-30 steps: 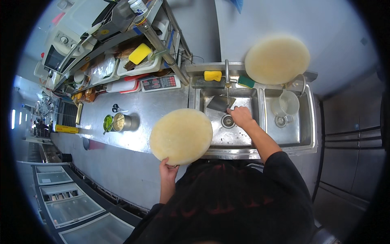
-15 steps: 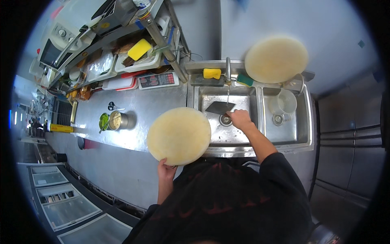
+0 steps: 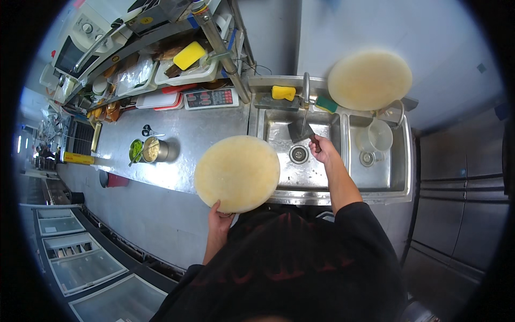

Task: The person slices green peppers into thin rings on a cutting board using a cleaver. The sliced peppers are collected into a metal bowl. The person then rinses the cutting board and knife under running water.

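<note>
My right hand (image 3: 320,150) is closed round the handle of a cleaver (image 3: 301,132), whose dark broad blade lies under the tap (image 3: 306,88) in the left sink basin (image 3: 279,177). Water from the spout appears to run onto the blade. With my left hand (image 3: 219,220) I grip the near edge of a round, pale yellow cutting board (image 3: 237,173), thumb on top and the other fingers hidden beneath. The board lies over the front edge of the steel counter, just left of the sink.
A second round board (image 3: 370,80) leans on the wall behind the sink. Yellow (image 3: 283,93) and green (image 3: 325,104) sponges sit by the tap. The right basin holds a clear container (image 3: 375,135). Scissors (image 3: 152,131), a steel pot (image 3: 155,149) and a bowl of greens (image 3: 136,151) stand left.
My right hand has turned the cleaver, so its blade now points up and left under the tap. The left hand still holds the board, which has barely shifted.
</note>
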Tool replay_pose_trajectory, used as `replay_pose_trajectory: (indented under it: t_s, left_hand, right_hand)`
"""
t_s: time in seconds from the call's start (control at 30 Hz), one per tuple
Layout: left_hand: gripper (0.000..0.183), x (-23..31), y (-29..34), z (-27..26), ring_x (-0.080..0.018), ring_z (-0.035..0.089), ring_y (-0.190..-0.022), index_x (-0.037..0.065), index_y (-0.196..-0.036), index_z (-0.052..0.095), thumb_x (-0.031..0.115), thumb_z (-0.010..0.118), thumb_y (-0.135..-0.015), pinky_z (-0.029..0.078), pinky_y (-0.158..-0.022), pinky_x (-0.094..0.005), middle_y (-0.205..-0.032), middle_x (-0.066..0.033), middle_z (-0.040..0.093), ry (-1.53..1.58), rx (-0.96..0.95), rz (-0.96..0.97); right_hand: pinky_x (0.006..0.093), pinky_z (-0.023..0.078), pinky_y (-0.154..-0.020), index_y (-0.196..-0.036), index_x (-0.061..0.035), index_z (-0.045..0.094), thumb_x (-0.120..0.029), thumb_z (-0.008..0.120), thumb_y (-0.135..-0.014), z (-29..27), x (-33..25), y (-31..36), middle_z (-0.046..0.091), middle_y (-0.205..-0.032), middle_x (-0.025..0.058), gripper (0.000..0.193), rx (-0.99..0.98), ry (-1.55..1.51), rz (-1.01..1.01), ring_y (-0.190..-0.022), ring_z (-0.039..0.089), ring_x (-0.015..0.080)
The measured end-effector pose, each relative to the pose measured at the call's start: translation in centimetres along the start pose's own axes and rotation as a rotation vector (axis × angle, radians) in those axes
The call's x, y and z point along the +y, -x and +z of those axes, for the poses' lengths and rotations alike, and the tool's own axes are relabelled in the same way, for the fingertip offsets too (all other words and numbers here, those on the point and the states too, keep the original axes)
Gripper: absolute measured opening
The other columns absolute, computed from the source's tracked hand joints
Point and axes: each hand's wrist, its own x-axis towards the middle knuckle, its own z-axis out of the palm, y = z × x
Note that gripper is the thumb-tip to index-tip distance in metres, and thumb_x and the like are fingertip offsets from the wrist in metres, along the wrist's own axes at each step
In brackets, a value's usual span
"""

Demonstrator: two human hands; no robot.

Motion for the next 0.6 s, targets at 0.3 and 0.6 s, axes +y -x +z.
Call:
replay_pose_trajectory:
  t_s: [0.3, 0.6]
  left_hand:
    - [0.050, 0.6, 1.1, 1.5, -0.0363, 0.058, -0.131, 0.006, -0.147, 0.050, 0.024, 0.061, -0.101, 0.041, -0.117, -0.0590, -0.143, -0.0164, 0.060, 0.003, 0.025, -0.006]
    - [0.056, 0.5, 0.9, 1.3, -0.0388, 0.053, -0.139, 0.006, -0.150, 0.047, 0.024, 0.063, -0.101, 0.042, -0.117, -0.0607, -0.150, -0.0176, 0.056, 0.009, 0.029, -0.036]
  right_hand:
    - [0.0345, 0.059, -0.059, -0.113, -0.0070, 0.050, -0.029, 0.047, -0.114, 1.3, 2.8, -4.9, 0.060, -0.089, 0.0121, 0.022, 0.039, -0.313, -0.032, -0.070, 0.062, 0.0229]
    - [0.0327, 0.058, -0.062, -0.110, -0.0071, 0.054, -0.029, 0.049, -0.113, 2.6, 4.2, -3.6, 0.060, -0.094, 0.0095, 0.022, 0.055, -0.688, -0.215, -0.074, 0.062, 0.0227]
